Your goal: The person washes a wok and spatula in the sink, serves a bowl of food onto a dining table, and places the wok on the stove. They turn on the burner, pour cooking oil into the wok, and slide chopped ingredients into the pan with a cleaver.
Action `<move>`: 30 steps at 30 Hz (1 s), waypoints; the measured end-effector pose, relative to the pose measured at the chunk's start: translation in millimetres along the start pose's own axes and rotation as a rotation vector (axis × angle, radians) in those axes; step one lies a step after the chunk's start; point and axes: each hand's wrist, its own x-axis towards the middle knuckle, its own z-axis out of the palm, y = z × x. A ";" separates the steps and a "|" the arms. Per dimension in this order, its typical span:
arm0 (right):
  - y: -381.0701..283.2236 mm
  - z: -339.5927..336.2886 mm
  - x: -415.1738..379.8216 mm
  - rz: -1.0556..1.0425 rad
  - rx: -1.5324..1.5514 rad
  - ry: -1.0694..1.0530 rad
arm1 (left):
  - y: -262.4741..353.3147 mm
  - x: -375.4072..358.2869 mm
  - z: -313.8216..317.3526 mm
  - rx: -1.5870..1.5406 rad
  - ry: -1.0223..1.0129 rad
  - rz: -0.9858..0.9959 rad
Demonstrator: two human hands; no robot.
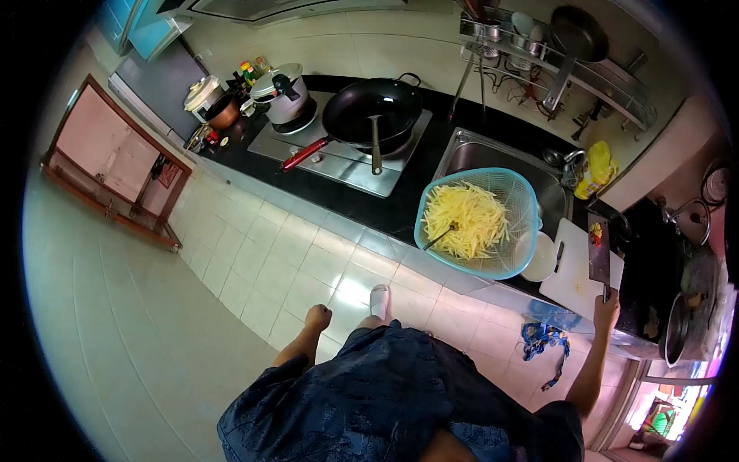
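Observation:
My right hand [606, 309] grips the handle of a cleaver [599, 266], whose broad blade lies over a white cutting board [573, 269]. Small red and yellow chopped pieces [596, 234] rest on the blade near its far end. A dark-handled paring knife [559, 256] is on the board's left side. My left hand [318, 316] hangs above the floor, curled into a fist with nothing visible in it. Left of the board, a light-blue mesh basket [523, 200] holds shredded pale-yellow potato [466, 219] with a utensil stuck in it.
The basket sits over part of a steel sink [553, 204], beside a white bowl [541, 258]. A black wok [346, 115] with a spatula [376, 146] in it stands on the gas stove [362, 175], next to a pressure cooker [265, 88]. Blue patterned cloth [543, 339] lies on the floor.

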 end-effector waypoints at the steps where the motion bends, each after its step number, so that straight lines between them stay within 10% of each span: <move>1: -16.2 -12.1 2.0 -0.009 -0.007 -0.042 | -1.9 4.9 -7.6 -0.014 0.038 -0.011; 10: -224.6 -21.6 9.1 -0.200 0.188 -0.169 | 97.4 58.8 -170.3 -0.490 0.533 0.219; 21: -437.0 63.5 38.0 -0.297 0.331 -0.206 | 329.1 173.3 -206.9 -1.544 -0.570 0.262; 27: -482.9 73.5 36.3 -0.286 0.277 -0.221 | 271.5 196.6 -273.5 -1.361 -0.252 0.248; 30: -489.5 84.8 37.8 -0.272 0.268 -0.251 | 213.4 223.1 -315.2 -0.656 0.217 0.475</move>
